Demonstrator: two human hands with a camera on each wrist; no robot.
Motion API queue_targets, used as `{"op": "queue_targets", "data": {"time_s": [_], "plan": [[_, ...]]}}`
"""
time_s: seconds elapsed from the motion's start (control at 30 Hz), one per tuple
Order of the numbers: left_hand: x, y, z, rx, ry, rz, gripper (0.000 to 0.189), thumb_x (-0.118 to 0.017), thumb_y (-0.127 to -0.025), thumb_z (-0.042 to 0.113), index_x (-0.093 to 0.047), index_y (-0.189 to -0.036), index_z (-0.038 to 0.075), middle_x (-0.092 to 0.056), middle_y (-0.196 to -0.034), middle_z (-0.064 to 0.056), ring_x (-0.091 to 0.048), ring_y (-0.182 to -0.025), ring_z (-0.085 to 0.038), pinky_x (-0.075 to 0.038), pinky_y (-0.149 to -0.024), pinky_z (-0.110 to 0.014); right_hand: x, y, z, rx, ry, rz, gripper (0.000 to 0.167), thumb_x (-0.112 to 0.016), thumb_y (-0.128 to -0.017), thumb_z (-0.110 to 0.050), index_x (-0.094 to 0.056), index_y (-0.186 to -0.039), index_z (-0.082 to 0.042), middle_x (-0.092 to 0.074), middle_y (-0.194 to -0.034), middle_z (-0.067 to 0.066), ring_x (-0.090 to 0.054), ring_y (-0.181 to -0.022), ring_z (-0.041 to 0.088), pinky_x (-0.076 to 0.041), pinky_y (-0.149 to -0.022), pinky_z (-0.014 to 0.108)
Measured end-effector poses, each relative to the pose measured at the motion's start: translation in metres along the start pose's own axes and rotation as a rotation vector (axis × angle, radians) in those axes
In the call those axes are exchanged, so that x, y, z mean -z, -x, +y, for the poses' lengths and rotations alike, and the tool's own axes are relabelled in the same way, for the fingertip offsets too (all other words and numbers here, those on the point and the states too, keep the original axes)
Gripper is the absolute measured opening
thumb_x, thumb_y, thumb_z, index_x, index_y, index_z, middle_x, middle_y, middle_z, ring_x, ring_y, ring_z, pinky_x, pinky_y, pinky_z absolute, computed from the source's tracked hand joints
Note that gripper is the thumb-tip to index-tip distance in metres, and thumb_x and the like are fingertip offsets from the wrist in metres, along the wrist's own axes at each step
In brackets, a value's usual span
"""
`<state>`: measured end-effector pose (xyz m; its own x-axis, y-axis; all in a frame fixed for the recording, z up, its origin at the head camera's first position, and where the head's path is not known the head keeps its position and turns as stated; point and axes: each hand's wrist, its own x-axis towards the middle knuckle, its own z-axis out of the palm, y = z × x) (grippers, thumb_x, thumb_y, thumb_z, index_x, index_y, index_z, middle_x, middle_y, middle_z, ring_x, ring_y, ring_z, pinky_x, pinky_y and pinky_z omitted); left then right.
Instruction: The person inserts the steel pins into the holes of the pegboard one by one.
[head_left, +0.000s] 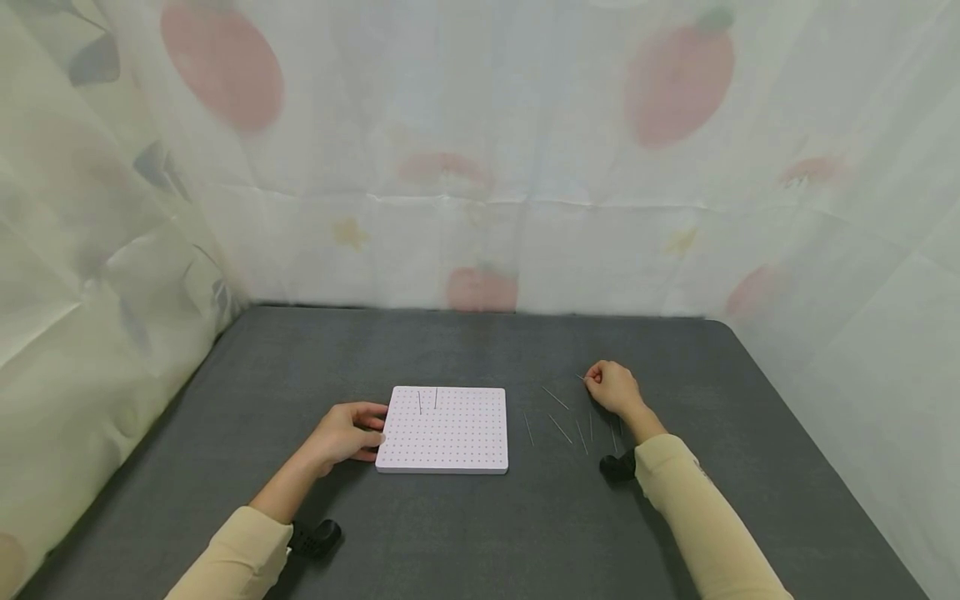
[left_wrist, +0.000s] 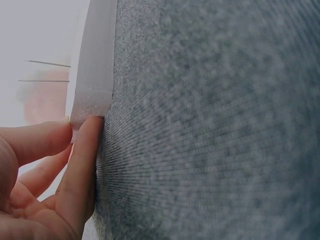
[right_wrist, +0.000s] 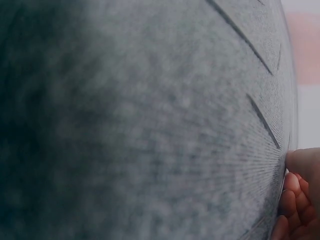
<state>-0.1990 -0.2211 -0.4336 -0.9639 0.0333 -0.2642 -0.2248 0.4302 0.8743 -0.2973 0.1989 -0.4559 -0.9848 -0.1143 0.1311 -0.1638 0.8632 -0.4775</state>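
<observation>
A white pegboard point(head_left: 450, 442) with rows of small holes lies flat on the dark table. Two thin metal pins point(head_left: 420, 403) stand upright in its far left part; the left wrist view shows the same pins point(left_wrist: 44, 80) sticking out from the board's face. At the board's left edge my left hand point(head_left: 341, 435) grips it, thumb on the top face and fingers against the side. Farther right, my right hand point(head_left: 615, 388) is down at the tabletop with fingers curled, pinching a thin metal pin point(head_left: 581, 377) whose end pokes out left of the fingertips.
Several loose metal pins point(head_left: 560, 429) lie scattered on the table point(head_left: 465, 533) between the board and my right forearm. Black wrist bands point(head_left: 617, 467) sit below both sleeves. A fruit-printed curtain point(head_left: 480, 233) hangs behind the table and along its sides.
</observation>
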Motion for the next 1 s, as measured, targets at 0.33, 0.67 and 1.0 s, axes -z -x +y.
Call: {"op": "queue_targets", "data": {"time_s": [0.33,0.67,1.0], "plan": [[-0.0001,-0.0002,-0.0015,-0.004,0.0,0.008,0.049,-0.065,-0.079,-0.005,-0.052,-0.126,-0.003,-0.056,-0.105,-0.018,-0.062,-0.077,-0.019,-0.057,-0.063,-0.036,-0.003,-0.002,0.0009,0.025,0.04,-0.005,0.015,-0.053,-0.09,-0.01,-0.063,-0.09,0.001,-0.06,-0.079,0.011,-0.052,-0.064,0.019,-0.045,-0.058,0.035],[-0.0015,-0.0008,-0.0022,0.004,-0.006,0.013,0.049,-0.065,-0.079,-0.004,-0.052,-0.126,-0.002,-0.056,-0.106,-0.018,-0.062,-0.077,-0.019,-0.057,-0.063,-0.036,-0.0056,-0.0006,0.0038,0.076,0.069,-0.005,0.016,-0.052,-0.091,-0.009,-0.063,-0.092,0.003,-0.059,-0.083,0.015,-0.054,-0.07,0.024,-0.047,-0.063,0.04],[-0.0005,0.0,-0.0001,0.002,-0.014,0.014,0.049,-0.065,-0.079,-0.004,-0.052,-0.126,-0.001,-0.056,-0.106,-0.018,-0.062,-0.077,-0.018,-0.057,-0.063,-0.036,-0.0009,-0.0018,0.0023,0.032,0.01,0.006,0.015,-0.057,-0.087,-0.012,-0.065,-0.089,0.0,-0.061,-0.081,0.011,-0.055,-0.068,0.021,-0.047,-0.063,0.038]]}}
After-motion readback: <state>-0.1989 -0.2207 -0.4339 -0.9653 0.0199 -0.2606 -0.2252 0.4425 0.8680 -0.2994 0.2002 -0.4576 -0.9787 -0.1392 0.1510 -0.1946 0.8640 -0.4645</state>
